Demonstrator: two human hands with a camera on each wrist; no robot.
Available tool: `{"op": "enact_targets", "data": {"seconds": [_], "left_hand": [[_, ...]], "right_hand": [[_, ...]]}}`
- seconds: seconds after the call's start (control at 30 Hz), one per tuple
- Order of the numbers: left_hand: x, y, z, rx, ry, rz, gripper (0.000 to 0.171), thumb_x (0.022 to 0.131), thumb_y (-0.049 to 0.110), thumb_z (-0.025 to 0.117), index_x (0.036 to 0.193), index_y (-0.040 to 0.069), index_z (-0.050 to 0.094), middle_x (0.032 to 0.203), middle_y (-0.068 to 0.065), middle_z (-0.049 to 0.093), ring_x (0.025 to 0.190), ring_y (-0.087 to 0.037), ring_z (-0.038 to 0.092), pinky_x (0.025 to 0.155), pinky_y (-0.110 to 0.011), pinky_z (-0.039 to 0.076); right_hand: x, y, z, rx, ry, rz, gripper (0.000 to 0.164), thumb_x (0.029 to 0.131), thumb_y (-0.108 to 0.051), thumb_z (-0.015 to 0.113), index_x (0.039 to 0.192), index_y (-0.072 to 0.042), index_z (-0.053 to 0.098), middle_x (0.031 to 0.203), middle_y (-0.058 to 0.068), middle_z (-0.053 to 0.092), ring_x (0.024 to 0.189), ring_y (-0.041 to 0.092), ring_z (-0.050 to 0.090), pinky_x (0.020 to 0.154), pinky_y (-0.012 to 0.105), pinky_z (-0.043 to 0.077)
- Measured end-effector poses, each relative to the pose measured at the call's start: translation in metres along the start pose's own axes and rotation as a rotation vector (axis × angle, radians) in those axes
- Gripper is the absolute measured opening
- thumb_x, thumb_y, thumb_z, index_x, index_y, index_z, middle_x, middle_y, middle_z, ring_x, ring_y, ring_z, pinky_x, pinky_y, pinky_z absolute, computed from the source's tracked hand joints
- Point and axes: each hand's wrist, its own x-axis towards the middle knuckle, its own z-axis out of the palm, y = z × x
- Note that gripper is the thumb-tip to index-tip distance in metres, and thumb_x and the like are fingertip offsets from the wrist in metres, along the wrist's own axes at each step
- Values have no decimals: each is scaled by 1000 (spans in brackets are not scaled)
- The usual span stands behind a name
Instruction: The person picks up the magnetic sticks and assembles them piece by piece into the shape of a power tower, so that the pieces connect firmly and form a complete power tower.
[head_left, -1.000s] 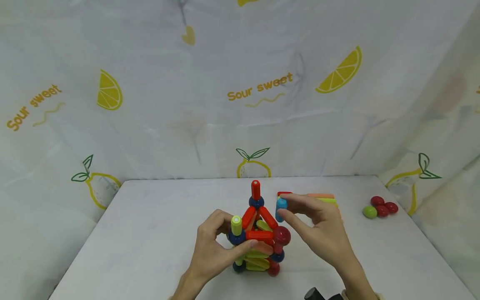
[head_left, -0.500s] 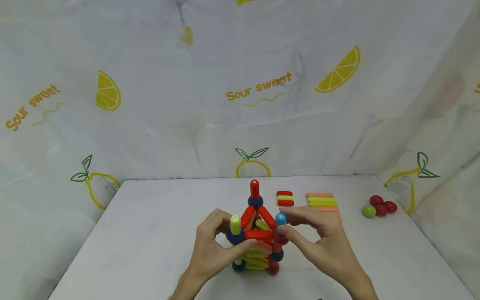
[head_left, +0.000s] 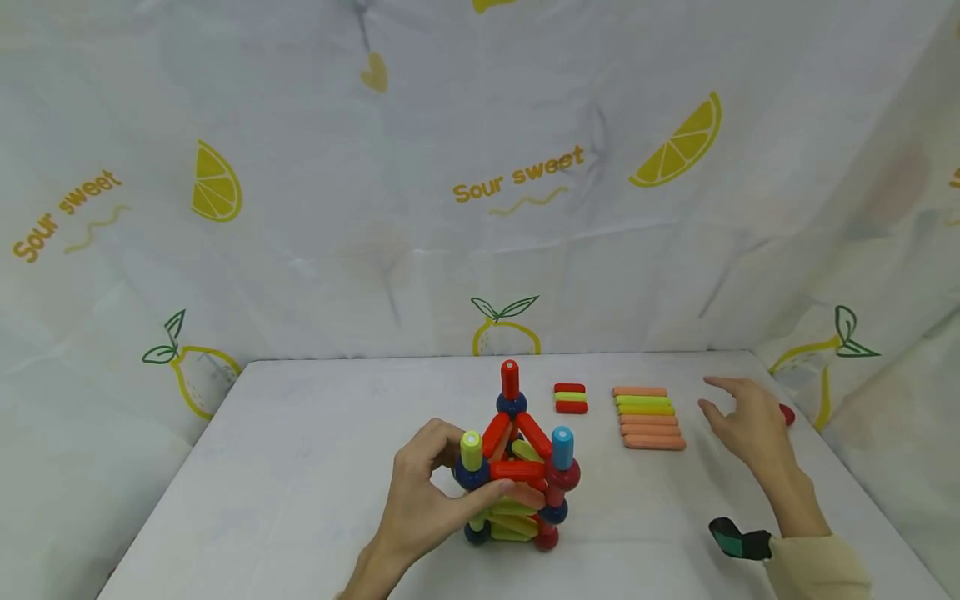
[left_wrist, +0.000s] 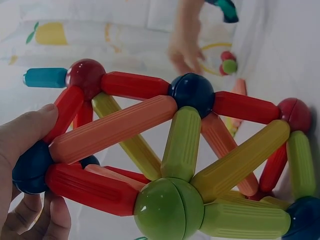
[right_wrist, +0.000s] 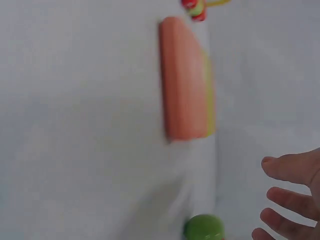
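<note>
A frame of magnetic rods and balls (head_left: pixel 519 471) stands at the front middle of the table. My left hand (head_left: pixel 423 496) grips its upper left corner, thumb along the near side. In the left wrist view the thumb (left_wrist: pixel 35 125) presses a red rod by a navy ball (left_wrist: pixel 31 167), fingers curled behind. A short blue rod (head_left: pixel 562 448) stands upright on the front right red ball (head_left: pixel 562 475). Off to the right, my right hand (head_left: pixel 753 429) holds nothing, fingers spread, over the loose balls, hiding most of them. One red ball (head_left: pixel 787 414) shows beside it.
Several orange and yellow-green rods (head_left: pixel 648 421) lie in a row between the frame and my right hand. Behind the frame lie short red and green rods (head_left: pixel 571 398). A loose green ball (right_wrist: pixel 204 228) shows in the right wrist view. A printed cloth (head_left: pixel 360 275) hangs behind the table.
My right hand set the short blue rod on the front right red ball, let go and moved right to the loose balls. The left hand kept its grip on the frame.
</note>
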Motion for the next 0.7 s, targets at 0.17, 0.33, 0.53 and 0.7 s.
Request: {"op": "enact_targets", "data": {"seconds": [0.17,0.33,0.53,0.7], "left_hand": [[0,0,1,-2,-8,-3,34,77,22,91,97,18,64,85,4,60,73,-2,58,64,-22,57],[0,-1,0,8,-5,-7,34,77,22,91,96,18,64,85,4,60,72,-2,58,64,-22,57],[0,0,0,8,-12,-18,33,78,23,91,97,18,64,85,5,61,73,-2,59,65,-22,57],[0,0,0,17,-11,-24,33,78,24,90,97,18,64,86,6,61,74,-1,59,65,-22,57]], "right_hand": [[-2,34,7,-130,-207,147,42,88,-4,68,124,15,60,128,44,55,114,61,52,86,69,49],[-2,42,11,-160,-214,167,40,83,2,70,119,18,61,125,44,57,111,62,54,86,68,49],[-5,47,10,-182,-189,145,38,77,6,69,111,22,62,112,45,60,100,60,55,84,67,48],[-7,46,11,-180,-308,219,44,80,0,73,115,24,58,107,43,58,90,47,53,80,61,52]]}}
